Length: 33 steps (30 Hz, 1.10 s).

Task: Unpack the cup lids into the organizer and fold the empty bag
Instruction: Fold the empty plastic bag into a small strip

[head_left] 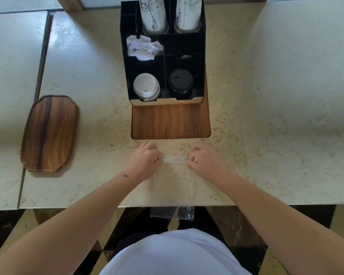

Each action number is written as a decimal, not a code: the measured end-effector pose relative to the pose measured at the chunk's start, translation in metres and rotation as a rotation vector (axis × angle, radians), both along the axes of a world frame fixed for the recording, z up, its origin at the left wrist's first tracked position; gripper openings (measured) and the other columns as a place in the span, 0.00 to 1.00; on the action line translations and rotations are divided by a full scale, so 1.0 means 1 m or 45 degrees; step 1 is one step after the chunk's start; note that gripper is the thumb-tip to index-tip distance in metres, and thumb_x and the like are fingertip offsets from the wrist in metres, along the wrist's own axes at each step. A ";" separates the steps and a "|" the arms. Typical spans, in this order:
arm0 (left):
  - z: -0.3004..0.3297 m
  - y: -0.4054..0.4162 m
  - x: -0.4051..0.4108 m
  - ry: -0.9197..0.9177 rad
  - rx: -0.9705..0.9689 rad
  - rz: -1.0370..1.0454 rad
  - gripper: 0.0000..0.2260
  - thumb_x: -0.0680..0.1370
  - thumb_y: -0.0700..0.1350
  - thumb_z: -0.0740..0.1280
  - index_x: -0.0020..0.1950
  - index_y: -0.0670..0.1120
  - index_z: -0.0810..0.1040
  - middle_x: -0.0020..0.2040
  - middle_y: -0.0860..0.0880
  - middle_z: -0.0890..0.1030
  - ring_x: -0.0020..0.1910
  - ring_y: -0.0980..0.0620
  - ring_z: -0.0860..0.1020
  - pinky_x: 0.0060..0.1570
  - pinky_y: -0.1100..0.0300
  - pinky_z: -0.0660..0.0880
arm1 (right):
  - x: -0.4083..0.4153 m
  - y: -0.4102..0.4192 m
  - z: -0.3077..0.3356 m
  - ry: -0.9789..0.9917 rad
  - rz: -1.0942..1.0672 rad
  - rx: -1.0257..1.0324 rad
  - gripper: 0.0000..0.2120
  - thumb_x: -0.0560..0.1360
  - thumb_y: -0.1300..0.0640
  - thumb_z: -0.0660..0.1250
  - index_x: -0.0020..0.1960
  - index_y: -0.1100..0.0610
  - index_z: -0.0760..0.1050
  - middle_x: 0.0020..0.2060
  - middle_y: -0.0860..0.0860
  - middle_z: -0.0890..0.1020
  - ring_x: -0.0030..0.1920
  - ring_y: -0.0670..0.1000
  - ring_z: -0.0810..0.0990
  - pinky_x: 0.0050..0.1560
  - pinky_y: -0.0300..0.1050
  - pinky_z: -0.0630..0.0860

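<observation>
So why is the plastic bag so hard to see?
Head view: the bag is clear, so the pale marble counter shows through; only its folded strip between the left hand and right hand looks whitish, and the end hanging over the dark floor shows better.

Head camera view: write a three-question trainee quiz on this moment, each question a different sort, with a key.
1. True or false: the clear plastic bag lies wholly on the counter.
2. Multiple choice: in the black organizer, the white lids sit in which front compartment? A. left B. right C. neither
3. Fill in: the left hand and right hand both pinch the bag's far ____.

Key
1. False: its near end hangs over the counter edge.
2. A: the black lids fill the right one.
3. Edge, which looks folded over into a narrow strip between the hands.
</observation>
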<state>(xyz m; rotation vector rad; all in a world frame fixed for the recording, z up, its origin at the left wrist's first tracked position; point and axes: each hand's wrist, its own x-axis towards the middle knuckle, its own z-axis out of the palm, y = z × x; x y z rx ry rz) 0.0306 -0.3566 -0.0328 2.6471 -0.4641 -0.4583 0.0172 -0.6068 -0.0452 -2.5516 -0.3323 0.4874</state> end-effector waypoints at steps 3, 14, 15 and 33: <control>0.000 -0.002 0.006 0.079 0.028 0.010 0.07 0.79 0.43 0.70 0.56 0.44 0.81 0.54 0.48 0.81 0.57 0.46 0.75 0.54 0.52 0.76 | 0.012 0.001 0.003 0.117 0.005 0.006 0.06 0.75 0.53 0.71 0.49 0.53 0.77 0.44 0.46 0.76 0.46 0.49 0.73 0.45 0.45 0.70; -0.006 0.002 -0.004 -0.007 0.028 -0.185 0.04 0.80 0.42 0.69 0.46 0.45 0.82 0.46 0.50 0.80 0.47 0.48 0.75 0.46 0.53 0.76 | -0.009 0.003 -0.006 -0.069 0.193 -0.016 0.10 0.76 0.63 0.65 0.39 0.54 0.70 0.37 0.48 0.73 0.38 0.48 0.68 0.39 0.41 0.62; -0.007 0.003 -0.007 -0.044 0.012 -0.211 0.05 0.80 0.42 0.69 0.46 0.45 0.82 0.46 0.49 0.80 0.46 0.48 0.74 0.45 0.52 0.77 | -0.014 0.005 -0.007 -0.099 0.203 -0.009 0.09 0.76 0.64 0.66 0.39 0.55 0.71 0.37 0.49 0.73 0.38 0.48 0.67 0.40 0.41 0.63; -0.004 -0.013 -0.002 0.219 0.117 -0.046 0.03 0.79 0.45 0.70 0.51 0.48 0.80 0.48 0.50 0.80 0.48 0.48 0.77 0.47 0.53 0.78 | -0.006 0.007 0.004 0.197 -0.011 -0.085 0.09 0.78 0.53 0.69 0.57 0.51 0.76 0.50 0.44 0.72 0.48 0.46 0.73 0.45 0.41 0.67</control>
